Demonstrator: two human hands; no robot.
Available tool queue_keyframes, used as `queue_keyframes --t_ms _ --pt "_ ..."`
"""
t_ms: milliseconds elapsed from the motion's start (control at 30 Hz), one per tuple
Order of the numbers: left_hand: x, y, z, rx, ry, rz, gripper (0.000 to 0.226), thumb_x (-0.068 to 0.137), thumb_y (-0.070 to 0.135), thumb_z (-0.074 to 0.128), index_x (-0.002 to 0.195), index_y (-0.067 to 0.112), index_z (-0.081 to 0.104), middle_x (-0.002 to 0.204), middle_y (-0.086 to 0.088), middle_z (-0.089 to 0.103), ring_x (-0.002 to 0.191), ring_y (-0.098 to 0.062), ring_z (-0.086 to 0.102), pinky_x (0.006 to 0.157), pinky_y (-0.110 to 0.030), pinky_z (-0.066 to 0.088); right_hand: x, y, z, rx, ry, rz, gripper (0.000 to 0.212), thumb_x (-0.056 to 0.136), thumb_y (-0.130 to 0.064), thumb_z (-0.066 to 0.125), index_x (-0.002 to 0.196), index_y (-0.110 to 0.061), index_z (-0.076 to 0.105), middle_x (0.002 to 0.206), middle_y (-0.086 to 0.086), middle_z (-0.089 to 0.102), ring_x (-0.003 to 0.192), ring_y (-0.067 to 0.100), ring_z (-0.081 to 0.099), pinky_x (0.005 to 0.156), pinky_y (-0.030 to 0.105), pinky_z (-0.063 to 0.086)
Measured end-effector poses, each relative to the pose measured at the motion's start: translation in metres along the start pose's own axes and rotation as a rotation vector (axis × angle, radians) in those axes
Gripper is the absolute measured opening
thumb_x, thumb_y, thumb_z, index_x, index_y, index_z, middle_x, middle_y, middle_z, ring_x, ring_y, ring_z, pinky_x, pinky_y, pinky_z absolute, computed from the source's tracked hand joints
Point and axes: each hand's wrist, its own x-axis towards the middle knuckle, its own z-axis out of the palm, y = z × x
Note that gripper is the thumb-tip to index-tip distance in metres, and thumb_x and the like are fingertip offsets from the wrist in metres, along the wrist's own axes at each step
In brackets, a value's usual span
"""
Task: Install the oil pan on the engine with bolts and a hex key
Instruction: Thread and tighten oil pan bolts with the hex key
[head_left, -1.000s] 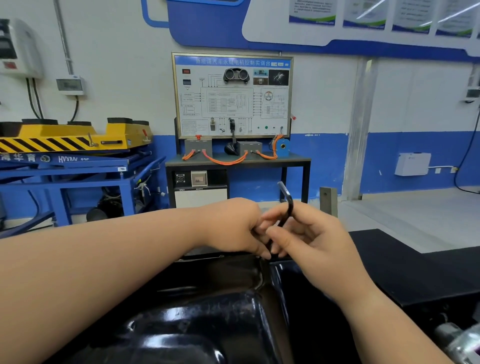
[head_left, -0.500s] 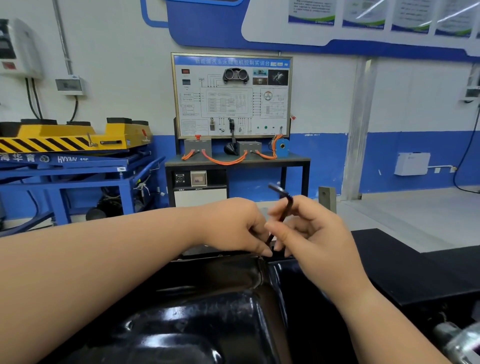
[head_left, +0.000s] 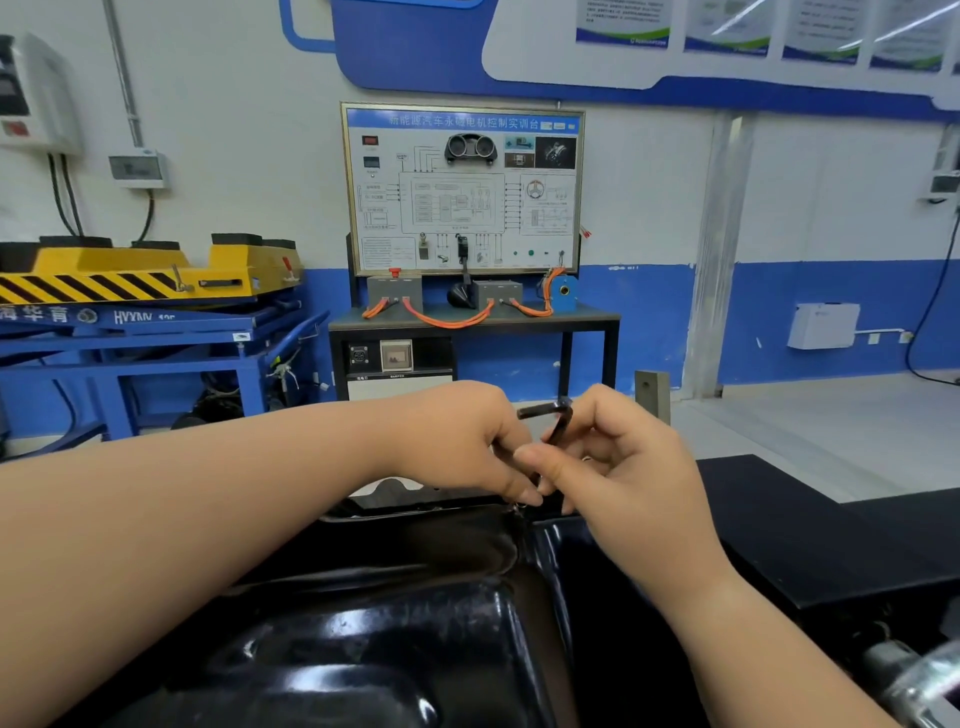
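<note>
The glossy black oil pan (head_left: 395, 639) fills the lower middle of the view, lying on the engine. At its far rim both hands meet around a black L-shaped hex key (head_left: 551, 415). Its long arm stands nearly upright, running down between the fingers to the rim; its short arm points left above the knuckles. My right hand (head_left: 618, 467) pinches the key's long arm. My left hand (head_left: 467, 441) has its fingertips closed at the key's lower part, by the rim. The bolt under the key is hidden by the fingers.
A flat black surface (head_left: 810, 530) extends right of the pan. A shiny metal part (head_left: 919, 675) shows at the bottom right corner. Beyond stand a training panel on a dark bench (head_left: 467, 322) and a blue lift table with a yellow top (head_left: 145, 312).
The hex key has turned: its short arm swung from pointing up and away to pointing left. Both hands stayed at the pan's far rim.
</note>
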Motion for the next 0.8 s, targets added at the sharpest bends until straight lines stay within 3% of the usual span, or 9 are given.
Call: queue_keyframes --t_ms 100,200,267,333,400,533,600,700,800 --pt "-0.0004 0.0018 0.0003 0.044 -0.011 0.03 0.02 0.082 0.029 0.069 0.066 0.018 0.064 0.061 0.005 0.056 0.059 -0.011 0.049 0.054 -0.017 0.033 -0.0021 -0.0024 -0.0023 0.062 -0.062 -0.024 0.016 0.083 -0.017 0.065 0.087 -0.033 0.066 0.076 -0.001 0.068 0.063 0.016 0.063 0.053 0.024 0.05" --pt "0.0001 0.0002 0.0005 0.055 -0.023 0.026 0.019 0.085 0.029 0.065 0.085 0.011 0.07 0.083 -0.009 0.066 0.078 -0.021 0.057 0.072 -0.027 0.041 -0.0017 -0.0038 -0.0039 0.072 -0.105 -0.062 0.027 0.087 -0.011 0.054 0.101 -0.03 0.066 0.087 -0.004 0.072 0.065 0.01 0.067 0.058 0.012 0.047" --pt "-0.0001 0.0001 0.0004 0.078 -0.034 0.034 0.017 0.085 0.029 0.065 0.084 0.013 0.069 0.078 -0.008 0.065 0.075 -0.019 0.058 0.071 -0.03 0.044 -0.0003 -0.0038 -0.0028 0.055 -0.113 -0.06 0.023 0.087 -0.01 0.057 0.096 -0.027 0.068 0.085 -0.005 0.072 0.063 0.01 0.067 0.058 0.012 0.048" --pt "-0.001 0.0002 -0.0005 0.074 -0.016 0.032 0.013 0.083 0.03 0.068 0.075 0.019 0.066 0.057 0.008 0.057 0.056 -0.006 0.05 0.056 -0.019 0.039 0.0003 -0.0016 -0.0017 0.058 -0.075 -0.041 0.021 0.084 -0.006 0.065 0.085 -0.026 0.069 0.077 -0.005 0.072 0.059 0.01 0.066 0.057 0.016 0.05" --pt "-0.0011 0.0022 -0.0013 0.026 0.005 0.027 0.019 0.08 0.031 0.07 0.064 0.029 0.06 0.045 0.013 0.049 0.046 -0.004 0.043 0.049 -0.014 0.033 0.0002 0.0007 -0.0014 0.067 -0.034 -0.006 0.023 0.079 -0.003 0.072 0.074 -0.025 0.065 0.066 -0.007 0.068 0.055 0.01 0.064 0.054 0.02 0.05" --pt "-0.0011 0.006 -0.0025 -0.017 0.007 0.045 0.028 0.08 0.032 0.07 0.058 0.033 0.053 0.049 0.007 0.048 0.049 -0.008 0.042 0.052 -0.021 0.035 -0.0004 0.0006 -0.0031 0.077 -0.034 0.013 0.021 0.077 -0.009 0.075 0.073 -0.023 0.06 0.062 -0.003 0.067 0.053 0.015 0.065 0.05 0.028 0.051" --pt "-0.0011 0.0048 -0.0024 -0.003 0.013 0.034 0.027 0.081 0.029 0.07 0.058 0.031 0.055 0.048 0.009 0.047 0.048 -0.006 0.041 0.049 -0.015 0.032 -0.0012 -0.0018 -0.0038 0.091 -0.086 -0.012 0.018 0.08 -0.012 0.07 0.082 -0.029 0.065 0.072 -0.006 0.069 0.058 0.012 0.066 0.052 0.021 0.05" --pt "-0.0006 0.0027 -0.0019 0.045 0.026 0.021 0.02 0.082 0.028 0.068 0.066 0.018 0.061 0.058 -0.001 0.051 0.053 -0.011 0.044 0.053 -0.022 0.035 -0.0014 -0.0029 -0.0056 0.1 -0.145 -0.042 0.028 0.084 -0.009 0.058 0.101 -0.029 0.067 0.09 -0.006 0.072 0.066 0.012 0.068 0.059 0.013 0.048" --pt "-0.003 0.0028 -0.0033 0.001 0.007 0.038 0.015 0.082 0.025 0.068 0.07 0.021 0.06 0.061 0.009 0.059 0.057 -0.006 0.052 0.054 -0.019 0.04 -0.0001 -0.0018 -0.0057 0.077 -0.12 -0.039 0.024 0.084 -0.006 0.063 0.093 -0.027 0.07 0.084 -0.007 0.074 0.064 0.011 0.068 0.059 0.012 0.048"
